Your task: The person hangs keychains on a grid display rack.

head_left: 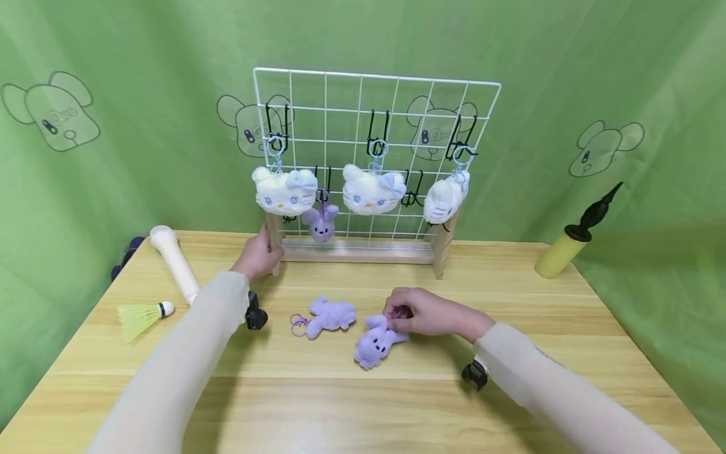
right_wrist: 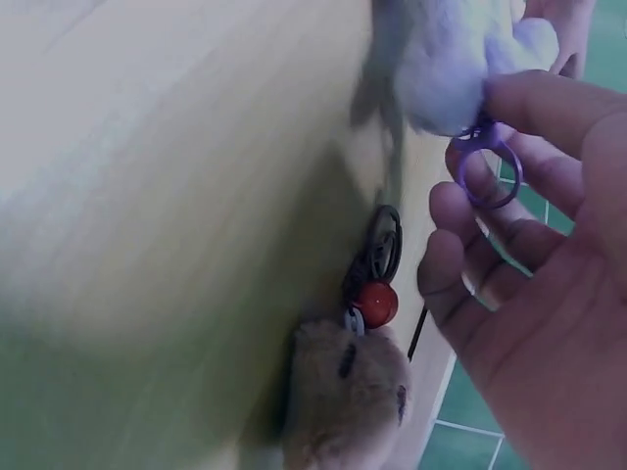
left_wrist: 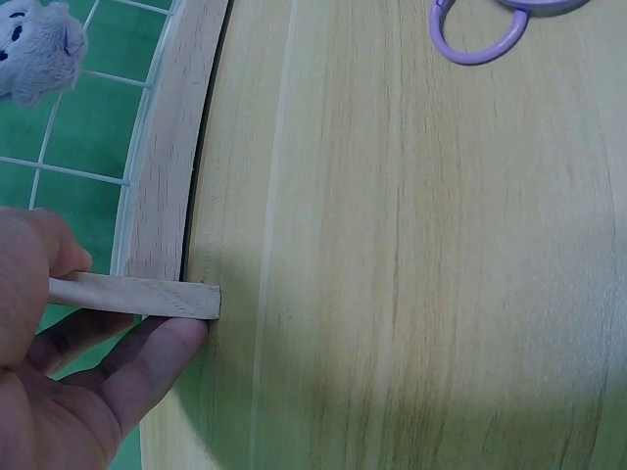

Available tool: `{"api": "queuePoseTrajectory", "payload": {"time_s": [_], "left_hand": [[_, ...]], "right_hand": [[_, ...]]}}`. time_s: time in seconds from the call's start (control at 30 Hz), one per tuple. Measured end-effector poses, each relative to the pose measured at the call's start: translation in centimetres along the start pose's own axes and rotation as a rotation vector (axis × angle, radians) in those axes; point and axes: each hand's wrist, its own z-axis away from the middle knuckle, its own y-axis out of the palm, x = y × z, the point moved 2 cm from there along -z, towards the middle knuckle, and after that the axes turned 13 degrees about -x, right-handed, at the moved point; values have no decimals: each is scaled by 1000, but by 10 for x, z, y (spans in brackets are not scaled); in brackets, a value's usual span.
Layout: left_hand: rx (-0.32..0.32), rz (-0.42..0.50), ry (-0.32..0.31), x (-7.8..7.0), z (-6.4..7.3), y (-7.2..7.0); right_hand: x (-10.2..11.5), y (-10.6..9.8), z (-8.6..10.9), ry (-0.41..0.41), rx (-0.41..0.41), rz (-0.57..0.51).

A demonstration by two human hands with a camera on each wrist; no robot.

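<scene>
My left hand (head_left: pixel 258 253) grips the wooden side foot (left_wrist: pixel 147 296) of a white wire grid rack (head_left: pixel 357 255), thumb on one face and fingers on the other. Between thumb and fingertip, my right hand (head_left: pixel 426 311) pinches a purple plush keychain (head_left: pixel 372 347) near its purple ring (right_wrist: pixel 516 174); the plush face points up, just over or on the table. Left of it, a second purple plush keychain (head_left: pixel 333 315) lies on the table with its ring out to the side. A brown plush with a red bead (right_wrist: pixel 376 304) shows below the hand in the right wrist view.
White cat-face plushes (head_left: pixel 374 190) and a small purple plush (head_left: pixel 321 225) hang from black hooks on the rack. On the left lie a shuttlecock (head_left: pixel 142 318) and a white stick-like object (head_left: pixel 176 261). A yellow pump (head_left: pixel 561 253) stands at the back right.
</scene>
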Motion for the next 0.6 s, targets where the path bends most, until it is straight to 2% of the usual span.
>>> {"api": "queuePoseTrajectory", "payload": {"time_s": [0.3,0.6], "left_hand": [[-3,-5,2,-2,1,-1],[-7,-9,-2,-2,2,-1]], "right_hand": [[-3,-2,1,80,-164,-155],[-7,-4,1,233,-280,-378]]}}
